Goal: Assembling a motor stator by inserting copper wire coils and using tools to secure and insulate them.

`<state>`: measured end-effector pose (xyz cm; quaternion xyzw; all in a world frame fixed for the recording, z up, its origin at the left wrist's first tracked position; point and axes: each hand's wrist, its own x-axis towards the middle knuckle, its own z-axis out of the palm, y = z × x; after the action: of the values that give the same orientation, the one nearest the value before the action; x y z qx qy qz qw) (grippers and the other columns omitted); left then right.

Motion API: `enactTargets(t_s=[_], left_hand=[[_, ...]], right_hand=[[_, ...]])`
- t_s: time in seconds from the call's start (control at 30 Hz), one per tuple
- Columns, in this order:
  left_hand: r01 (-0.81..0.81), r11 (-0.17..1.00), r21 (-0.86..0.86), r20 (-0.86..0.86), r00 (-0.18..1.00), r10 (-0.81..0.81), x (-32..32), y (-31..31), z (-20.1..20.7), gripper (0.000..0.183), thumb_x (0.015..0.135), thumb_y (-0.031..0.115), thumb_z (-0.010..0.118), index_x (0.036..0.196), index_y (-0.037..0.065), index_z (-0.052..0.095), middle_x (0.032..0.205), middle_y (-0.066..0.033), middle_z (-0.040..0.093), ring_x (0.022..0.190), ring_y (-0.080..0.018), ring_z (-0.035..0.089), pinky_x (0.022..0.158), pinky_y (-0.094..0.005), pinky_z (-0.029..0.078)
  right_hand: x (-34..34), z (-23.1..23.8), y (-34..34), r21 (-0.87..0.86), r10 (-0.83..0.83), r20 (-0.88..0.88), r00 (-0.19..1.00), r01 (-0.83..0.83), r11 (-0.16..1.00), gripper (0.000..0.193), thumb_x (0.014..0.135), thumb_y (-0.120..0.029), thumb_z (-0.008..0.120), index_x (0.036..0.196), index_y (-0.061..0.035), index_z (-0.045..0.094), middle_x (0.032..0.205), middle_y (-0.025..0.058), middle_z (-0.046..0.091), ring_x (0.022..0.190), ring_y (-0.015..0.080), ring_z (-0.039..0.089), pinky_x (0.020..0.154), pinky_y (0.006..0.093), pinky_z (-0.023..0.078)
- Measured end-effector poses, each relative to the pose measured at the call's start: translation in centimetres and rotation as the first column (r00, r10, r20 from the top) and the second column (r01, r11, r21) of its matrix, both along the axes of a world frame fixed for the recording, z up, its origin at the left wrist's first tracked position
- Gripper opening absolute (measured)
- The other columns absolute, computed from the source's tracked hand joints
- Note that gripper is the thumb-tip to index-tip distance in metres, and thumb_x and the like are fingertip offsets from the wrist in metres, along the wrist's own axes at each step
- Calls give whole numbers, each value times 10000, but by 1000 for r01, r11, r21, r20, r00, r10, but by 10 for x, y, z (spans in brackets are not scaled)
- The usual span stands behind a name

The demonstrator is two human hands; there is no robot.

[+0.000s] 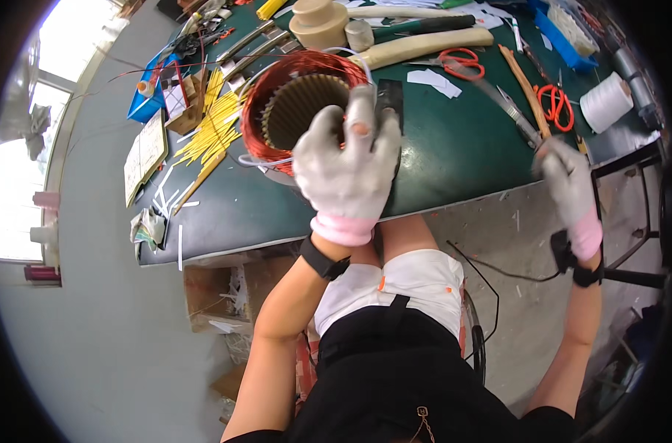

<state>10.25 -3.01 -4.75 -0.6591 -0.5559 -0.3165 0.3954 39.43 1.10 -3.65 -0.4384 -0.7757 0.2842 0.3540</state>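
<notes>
A motor stator (262, 122) with red copper windings and a ribbed bore sits on the green table. My left hand (347, 166), in a grey-white glove with a pink cuff, curls over its near right rim. Some fingers bend toward the bore, and the thumb lies by a black block (390, 100) beside the stator. White tubing (266, 162) loops around the windings. My right hand (567, 181), gloved alike, is at the table's right edge near a wooden stick (526, 88). Its fingers are curled and blurred; a smeared, long grey tool (509, 111) runs up to them.
Yellow strips (210, 122) and an open booklet (145, 159) lie left of the stator. Red-handled scissors (554, 107), a second red-handled pair (461, 63) and a white thread spool (606, 102) lie to the right. A pale mallet (424, 48) lies behind. A dark metal frame (631, 277) stands at right.
</notes>
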Motion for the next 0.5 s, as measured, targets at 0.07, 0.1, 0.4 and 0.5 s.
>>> enactTargets(t_s=[0.07,0.1,0.4,0.5], left_hand=[[77,990,117,12,997,-79,-7,-11,9,263,641,120,688,870,245,657,1113,-2,570,960,-272,527,798,-342,452],[79,994,78,-5,997,-78,-14,-20,8,280,634,106,701,873,246,661,1133,-18,561,1014,-295,506,823,-335,451],[184,958,-217,-28,980,-195,-33,-38,27,318,560,235,786,854,251,664,1170,-94,536,1051,-322,514,878,-457,400],[214,947,-242,36,977,-211,-29,-37,30,311,546,309,790,827,240,676,1074,-68,562,1005,-309,524,887,-461,371]], right_hand=[[-14,0,-33,-93,71,14,997,-69,993,202,862,-170,504,885,5,600,686,40,524,668,100,511,620,253,415],[-24,-3,-45,-111,64,-37,997,-68,992,201,852,-147,508,932,2,618,718,67,561,662,127,537,627,259,429],[-39,16,-50,152,167,62,984,-175,973,340,719,-27,560,1028,-83,690,722,108,622,572,241,569,539,317,451],[-42,41,-45,322,80,254,964,-163,933,305,728,-68,589,1005,-132,697,682,83,595,577,230,580,511,329,448]])
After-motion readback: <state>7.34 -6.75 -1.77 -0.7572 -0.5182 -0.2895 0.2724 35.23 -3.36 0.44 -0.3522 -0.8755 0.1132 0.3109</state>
